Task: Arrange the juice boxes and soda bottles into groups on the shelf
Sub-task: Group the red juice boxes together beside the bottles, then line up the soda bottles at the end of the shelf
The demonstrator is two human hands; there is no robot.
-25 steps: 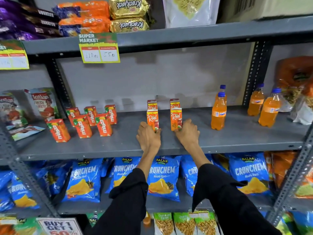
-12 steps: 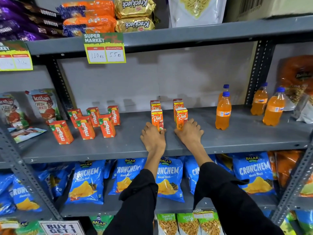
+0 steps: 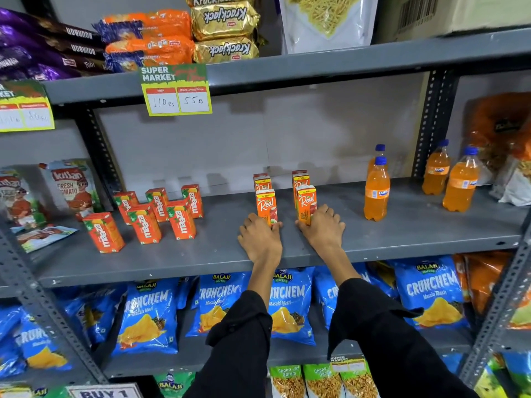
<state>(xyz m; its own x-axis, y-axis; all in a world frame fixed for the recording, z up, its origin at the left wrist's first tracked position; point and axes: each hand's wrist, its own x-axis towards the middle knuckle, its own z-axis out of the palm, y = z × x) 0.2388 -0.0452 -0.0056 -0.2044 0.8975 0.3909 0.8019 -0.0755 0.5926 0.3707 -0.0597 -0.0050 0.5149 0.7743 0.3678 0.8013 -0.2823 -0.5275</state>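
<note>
both hands rest at mid-shelf: the left hand (image 3: 260,239) curls round the base of one small orange real juice carton (image 3: 266,206), and the right hand (image 3: 324,229) round another orange carton (image 3: 307,204). light, stiff, easily tipped, so likely best gripped low. the grey metal shelf (image 3: 402,234) looks smooth, with orange plastic soda bottles (image 3: 377,192) near to the right.

Maaza boxes (image 3: 149,216) cluster left on the shelf (image 3: 402,231), Real boxes (image 3: 283,196) stand centre in two rows, soda bottles (image 3: 376,191) right.

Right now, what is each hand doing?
Left hand: closed on the front left Real juice box.
Right hand: closed on the front right Real juice box.
</note>
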